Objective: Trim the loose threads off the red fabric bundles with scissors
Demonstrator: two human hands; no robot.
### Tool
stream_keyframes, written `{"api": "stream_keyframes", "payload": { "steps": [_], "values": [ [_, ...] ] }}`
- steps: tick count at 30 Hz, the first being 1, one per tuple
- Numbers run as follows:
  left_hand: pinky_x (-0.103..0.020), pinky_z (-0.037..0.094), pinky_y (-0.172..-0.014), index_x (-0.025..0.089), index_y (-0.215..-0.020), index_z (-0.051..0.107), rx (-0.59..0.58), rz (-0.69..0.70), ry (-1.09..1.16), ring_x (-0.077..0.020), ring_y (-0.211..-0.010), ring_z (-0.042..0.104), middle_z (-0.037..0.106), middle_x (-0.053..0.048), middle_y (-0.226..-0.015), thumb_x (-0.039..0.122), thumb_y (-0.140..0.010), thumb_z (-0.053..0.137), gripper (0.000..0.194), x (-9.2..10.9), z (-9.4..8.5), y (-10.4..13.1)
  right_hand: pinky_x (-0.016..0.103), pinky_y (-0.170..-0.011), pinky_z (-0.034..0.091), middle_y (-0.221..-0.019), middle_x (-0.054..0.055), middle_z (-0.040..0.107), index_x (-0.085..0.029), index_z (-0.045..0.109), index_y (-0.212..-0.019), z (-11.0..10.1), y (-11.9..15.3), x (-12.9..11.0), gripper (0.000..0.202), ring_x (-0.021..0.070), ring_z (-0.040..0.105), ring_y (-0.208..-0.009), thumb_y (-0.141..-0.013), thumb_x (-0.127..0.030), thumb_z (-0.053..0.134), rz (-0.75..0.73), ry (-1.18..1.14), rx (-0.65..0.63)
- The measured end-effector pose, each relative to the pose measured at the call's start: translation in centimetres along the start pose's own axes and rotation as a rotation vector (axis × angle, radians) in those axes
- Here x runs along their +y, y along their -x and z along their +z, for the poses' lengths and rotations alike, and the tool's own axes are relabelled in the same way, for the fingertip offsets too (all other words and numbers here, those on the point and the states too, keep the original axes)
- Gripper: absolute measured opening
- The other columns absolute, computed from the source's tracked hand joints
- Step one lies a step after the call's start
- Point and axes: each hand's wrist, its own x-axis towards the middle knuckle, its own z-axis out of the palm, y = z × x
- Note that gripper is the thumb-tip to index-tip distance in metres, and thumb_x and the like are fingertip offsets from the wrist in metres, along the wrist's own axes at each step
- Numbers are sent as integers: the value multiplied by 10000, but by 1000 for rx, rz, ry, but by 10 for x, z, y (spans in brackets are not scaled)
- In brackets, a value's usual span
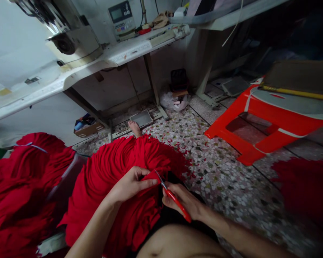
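A large heap of layered red fabric (pixel 104 179) lies across the lap. My left hand (pixel 134 184) is closed, pinching a folded edge of this fabric between thumb and fingers. Just right of it, my right hand (pixel 181 199) grips small scissors with red handles (pixel 179 206). The metal blades point up and left, close to the left thumb and the pinched edge. Whether the blades are apart is too small to tell.
A sewing machine (pixel 72 39) and a control panel (pixel 121 19) stand on the white table (pixel 118 57). An orange stool (pixel 239 125) is on the right. More red fabric (pixel 29 172) is piled at left. Red scraps lie on the speckled floor (pixel 199 157).
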Motion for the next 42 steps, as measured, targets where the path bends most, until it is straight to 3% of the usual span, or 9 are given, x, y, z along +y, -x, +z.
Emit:
{"api": "stream_keyframes", "payload": {
  "steps": [10,13,17,19,21,25,31,37,42],
  "values": [
    [-277,506,-706,115,-913,804,-95,48,-99,-171,-706,608,728,-58,-800,477,-919,722,371,16,-5,9,226,-479,286,-562,-66,461,-192,530,-637,12,8,25,527,103,381,-541,-725,-571,885,132,-56,225],
    [-259,491,-691,124,-873,811,-244,49,-200,-159,-700,606,731,-66,-794,429,-924,731,319,24,-20,29,224,-437,297,-536,-71,466,-216,502,-677,14,12,38,515,106,420,-471,-777,-597,833,186,-152,226],
    [-254,512,-629,140,-1040,818,-463,-155,-216,-176,-665,664,756,-85,-790,433,-887,770,334,19,-47,60,218,-416,293,-501,-75,471,-220,500,-689,7,9,49,517,107,441,-431,-813,-629,792,233,-155,235],
    [-239,494,-574,144,-1098,784,-312,-186,-214,-162,-602,647,727,-56,-736,462,-911,733,372,13,-59,67,217,-415,301,-487,-71,490,-217,519,-695,2,5,50,510,109,446,-425,-811,-628,798,241,-143,225],
    [-233,484,-603,147,-1084,754,-18,-81,-283,-160,-652,649,723,-49,-779,466,-948,680,354,8,-66,62,217,-415,310,-479,-71,500,-214,527,-699,-2,0,47,509,109,443,-419,-808,-630,802,243,-141,215],
    [-264,467,-705,137,-1046,723,398,91,-474,-196,-818,643,729,-73,-918,426,-947,650,314,-2,-65,28,215,-423,325,-475,-69,518,-210,543,-724,-3,-11,42,499,111,454,-418,-821,-632,791,223,-117,204],
    [-259,373,-607,143,-878,672,445,32,-504,-147,-637,510,597,13,-697,361,-835,726,229,-22,-57,-10,208,-422,322,-507,-70,519,-215,527,-739,6,-13,55,496,105,462,-429,-854,-642,751,236,-102,186],
    [-250,439,-685,149,-926,684,509,157,-250,-162,-740,599,673,-21,-813,372,-838,749,249,-29,-68,-5,211,-417,337,-476,-67,537,-223,516,-729,6,-8,69,493,113,474,-409,-848,-640,752,270,-127,201],
    [-228,458,-704,142,-901,704,434,181,9,-133,-727,599,684,-22,-817,366,-807,834,275,-18,-59,3,216,-417,324,-449,-65,530,-225,515,-685,1,-10,48,509,111,458,-398,-803,-637,791,282,-167,210]
  ]
}}
